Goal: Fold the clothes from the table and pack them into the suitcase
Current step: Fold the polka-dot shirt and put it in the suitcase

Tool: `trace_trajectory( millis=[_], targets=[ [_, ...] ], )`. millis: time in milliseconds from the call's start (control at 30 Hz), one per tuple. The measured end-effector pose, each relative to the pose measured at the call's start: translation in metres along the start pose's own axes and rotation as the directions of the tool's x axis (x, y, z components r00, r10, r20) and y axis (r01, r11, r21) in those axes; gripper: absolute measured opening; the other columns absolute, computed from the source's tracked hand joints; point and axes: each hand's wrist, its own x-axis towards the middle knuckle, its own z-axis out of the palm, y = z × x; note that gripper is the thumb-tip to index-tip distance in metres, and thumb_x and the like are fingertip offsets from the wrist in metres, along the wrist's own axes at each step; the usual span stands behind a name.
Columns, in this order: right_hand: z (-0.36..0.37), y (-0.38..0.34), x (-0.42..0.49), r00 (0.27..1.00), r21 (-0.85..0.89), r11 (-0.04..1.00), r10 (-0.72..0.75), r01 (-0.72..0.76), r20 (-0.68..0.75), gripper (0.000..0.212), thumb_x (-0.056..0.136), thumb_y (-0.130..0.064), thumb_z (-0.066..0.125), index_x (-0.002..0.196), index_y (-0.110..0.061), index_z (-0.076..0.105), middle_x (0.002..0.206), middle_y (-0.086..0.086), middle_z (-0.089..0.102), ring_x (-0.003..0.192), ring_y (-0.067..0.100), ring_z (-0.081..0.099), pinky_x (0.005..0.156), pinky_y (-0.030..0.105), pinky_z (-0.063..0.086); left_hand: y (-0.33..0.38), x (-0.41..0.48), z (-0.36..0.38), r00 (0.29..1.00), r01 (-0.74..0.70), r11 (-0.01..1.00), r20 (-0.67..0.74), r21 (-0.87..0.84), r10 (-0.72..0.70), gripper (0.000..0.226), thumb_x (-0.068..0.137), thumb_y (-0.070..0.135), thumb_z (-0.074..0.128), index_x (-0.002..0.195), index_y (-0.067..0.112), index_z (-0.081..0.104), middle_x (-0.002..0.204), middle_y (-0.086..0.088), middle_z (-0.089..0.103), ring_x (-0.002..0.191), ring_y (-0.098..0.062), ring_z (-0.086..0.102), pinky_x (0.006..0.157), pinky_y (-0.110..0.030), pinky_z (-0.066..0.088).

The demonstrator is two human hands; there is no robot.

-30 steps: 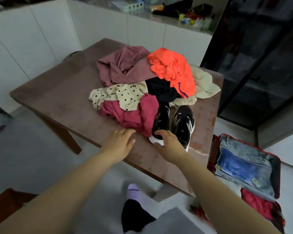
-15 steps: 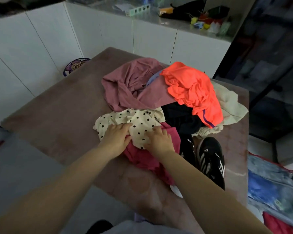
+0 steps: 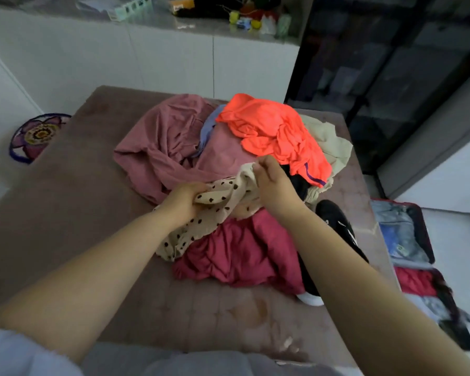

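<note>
A heap of clothes lies on the brown table (image 3: 73, 207). On top of it a cream garment with dark dots (image 3: 198, 226) is bunched and partly lifted. My left hand (image 3: 183, 199) grips its left part, and my right hand (image 3: 273, 183) pinches its upper edge. Under it lies a crimson garment (image 3: 239, 256). Behind are a dusty pink garment (image 3: 163, 147), a bright orange one (image 3: 274, 131) and a pale beige one (image 3: 329, 142). The open suitcase (image 3: 418, 240) lies on the floor at the right, with blue and red items inside.
A pair of black shoes with white marks (image 3: 337, 226) sits on the table's right side, next to the crimson garment. A round patterned mat (image 3: 37, 135) lies on the floor at the left. White cabinets with a cluttered counter (image 3: 201, 25) stand behind the table.
My hands moved from the table's near edge and the shoes onto the dotted garment, took hold of it and raised it off the pile. The view came closer to the table.
</note>
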Motion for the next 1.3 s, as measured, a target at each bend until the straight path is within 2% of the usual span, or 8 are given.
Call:
trace_trajectory(
  millis=[267, 467, 667, 800, 867, 967, 1100, 1300],
  targets=[
    [-0.028, -0.038, -0.021, 0.865, 0.051, 0.996, -0.038, 0.073, -0.5, 0.022, 0.097, -0.019, 0.04, 0.077, -0.027, 0.047, 0.071, -0.011, 0.045, 0.069, 0.006, 0.045, 0.068, 0.032, 0.043, 0.002, 0.012, -0.034, 0.983, -0.093, 0.994, 0.156, -0.049, 0.099, 0.023, 0.092, 0.016, 0.056, 0.114, 0.013, 0.062, 0.103, 0.002, 0.062, 0.103, -0.019, 0.056, 0.071, -0.024, 0.037],
    [-0.044, -0.063, -0.054, 0.674, 0.044, 0.979, -0.104, 0.199, -0.731, 0.023, 0.098, -0.016, 0.038, 0.078, -0.026, 0.045, 0.071, -0.012, 0.043, 0.059, -0.007, 0.04, 0.061, 0.013, 0.036, -0.007, 0.004, -0.028, 0.94, -0.261, 0.964, 0.217, -0.043, 0.264, 0.02, 0.091, 0.006, 0.055, 0.108, 0.002, 0.065, 0.093, 0.0, 0.052, 0.093, -0.014, 0.051, 0.078, -0.021, 0.034],
    [-0.08, -0.06, -0.07, 0.488, -0.037, 0.981, -0.127, 0.191, -0.864, 0.013, 0.091, -0.022, 0.036, 0.084, -0.029, 0.043, 0.08, -0.015, 0.046, 0.074, -0.002, 0.047, 0.074, 0.019, 0.041, 0.009, -0.016, -0.041, 0.903, -0.321, 0.846, 0.131, -0.427, 0.409, 0.046, 0.073, 0.067, 0.054, 0.114, 0.05, 0.04, 0.114, 0.028, 0.046, 0.105, 0.016, 0.046, 0.087, -0.005, 0.036],
    [-0.097, -0.039, -0.073, 0.552, 0.015, 0.996, -0.036, 0.089, -0.833, 0.023, 0.073, -0.02, 0.039, 0.09, -0.034, 0.043, 0.087, -0.006, 0.049, 0.082, 0.014, 0.05, 0.074, 0.034, 0.045, 0.012, -0.034, -0.024, 0.74, -0.578, 0.812, 0.475, 0.085, 0.476, 0.093, 0.062, 0.061, 0.072, 0.133, 0.057, 0.012, 0.129, 0.041, 0.013, 0.123, 0.006, 0.018, 0.11, -0.02, 0.01],
    [-0.104, -0.026, -0.076, 0.607, 0.015, 0.999, -0.015, 0.044, -0.794, 0.033, 0.068, -0.016, 0.039, 0.093, -0.037, 0.042, 0.088, -0.005, 0.048, 0.079, 0.014, 0.05, 0.067, 0.03, 0.047, 0.002, -0.031, -0.002, 0.745, -0.581, 0.773, 0.55, 0.256, 0.377, 0.09, 0.075, 0.048, 0.07, 0.144, 0.045, 0.012, 0.143, 0.025, 0.025, 0.134, -0.006, 0.019, 0.114, -0.029, -0.001],
    [-0.12, -0.005, -0.081, 0.705, -0.142, 0.99, -0.088, -0.018, -0.703, 0.042, 0.073, -0.006, 0.038, 0.104, -0.034, 0.042, 0.108, 0.006, 0.048, 0.087, 0.017, 0.052, 0.055, 0.013, 0.046, 0.001, -0.019, 0.011, 0.864, -0.372, 0.923, 0.399, 0.099, 0.306, 0.042, 0.083, 0.022, 0.053, 0.125, 0.024, 0.058, 0.124, 0.003, 0.061, 0.123, -0.02, 0.047, 0.112, -0.039, 0.025],
    [-0.165, 0.027, -0.086, 0.777, -0.387, 0.914, -0.158, -0.118, -0.609, 0.048, 0.078, 0.01, 0.047, 0.115, -0.02, 0.054, 0.11, 0.004, 0.04, 0.091, 0.014, 0.047, 0.061, 0.001, 0.038, 0.03, 0.007, 0.0, 0.965, -0.161, 0.984, 0.197, -0.075, 0.173, 0.039, 0.083, -0.007, 0.044, 0.114, 0.004, 0.064, 0.107, -0.005, 0.065, 0.099, -0.019, 0.058, 0.078, -0.027, 0.042],
    [-0.21, 0.062, -0.086, 0.98, -0.68, 0.707, 0.123, -0.196, -0.155, 0.016, 0.079, -0.014, 0.067, 0.093, -0.01, 0.072, 0.089, 0.011, 0.068, 0.087, 0.03, 0.062, 0.075, 0.034, 0.046, 0.095, 0.039, -0.013, 0.964, -0.103, 0.995, -0.245, -0.004, 0.099, 0.03, 0.092, -0.003, 0.042, 0.112, -0.001, 0.064, 0.112, -0.023, 0.064, 0.107, -0.035, 0.058, 0.076, -0.03, 0.036]
  ],
)
